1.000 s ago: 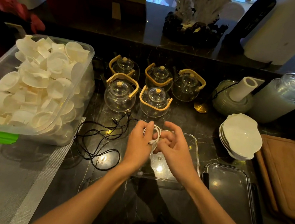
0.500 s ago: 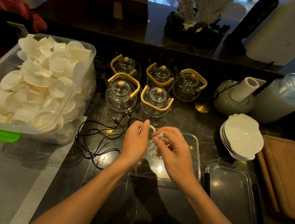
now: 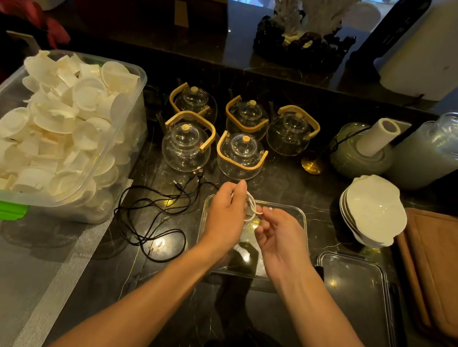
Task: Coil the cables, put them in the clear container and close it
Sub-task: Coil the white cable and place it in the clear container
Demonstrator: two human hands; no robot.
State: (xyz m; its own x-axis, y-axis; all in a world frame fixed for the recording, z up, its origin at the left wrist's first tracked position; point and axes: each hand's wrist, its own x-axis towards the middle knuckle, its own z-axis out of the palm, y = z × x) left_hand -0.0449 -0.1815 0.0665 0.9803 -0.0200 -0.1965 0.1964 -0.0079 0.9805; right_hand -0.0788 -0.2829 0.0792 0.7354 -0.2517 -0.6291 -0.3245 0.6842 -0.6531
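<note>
White cable (image 3: 251, 206), coiled into small loops, was held over the far-left corner of the clear container (image 3: 301, 218). Left hand (image 3: 226, 215) gripped the coil, fingers curled round it. Right hand (image 3: 279, 236) pinched the loose end, other fingers loosely bent. Black cable (image 3: 148, 215) lay tangled on the counter (image 3: 320, 189), left of the container. Lid (image 3: 356, 299) lay flat just right of the container; glass teapots (image 3: 215, 134) stood behind it.
</note>
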